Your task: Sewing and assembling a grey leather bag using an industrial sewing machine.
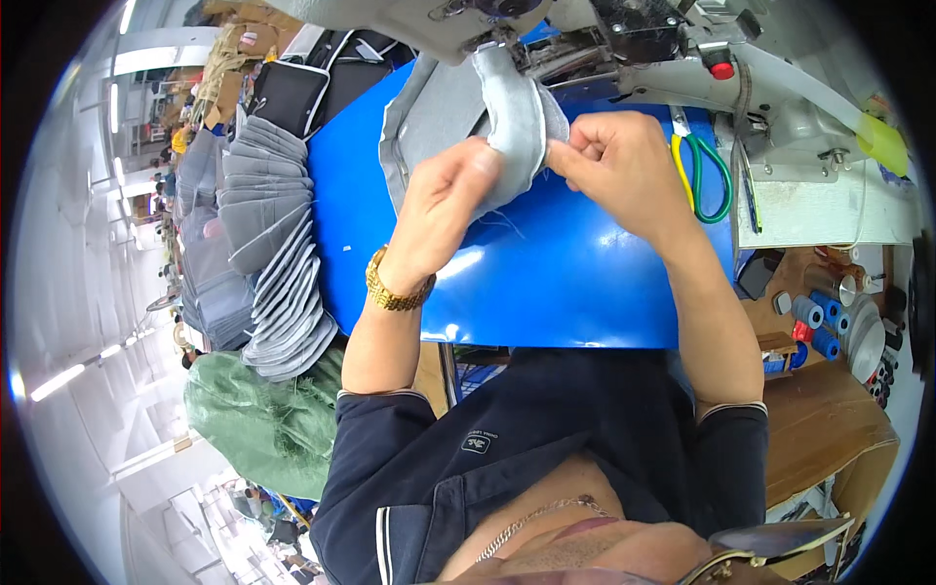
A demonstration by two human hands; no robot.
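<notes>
Blue tabletop (575, 278) under grey fabric (439, 122), white room (151, 395)

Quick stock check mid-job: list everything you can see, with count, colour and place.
Curved grey fabric piece: one, grey, between both hands
Metal sewing machine: one, off-white, top
Round red button: one, red, on the machine
Smooth blue work surface: one, blue, centre
Long-handled metal scissors: one, green and yellow handles, beyond the right hand
Fanned grey fabric panels: many, grey, left
Black white-trimmed fabric pieces: several, upper left
Green woven sack: one, lower left
Blue thread spools: several, right
Brown cardboard: lower right
Gold metal watch: one, left wrist
Distant clutter: too small to count
Hands: two, left and right, pinching the fabric
</notes>
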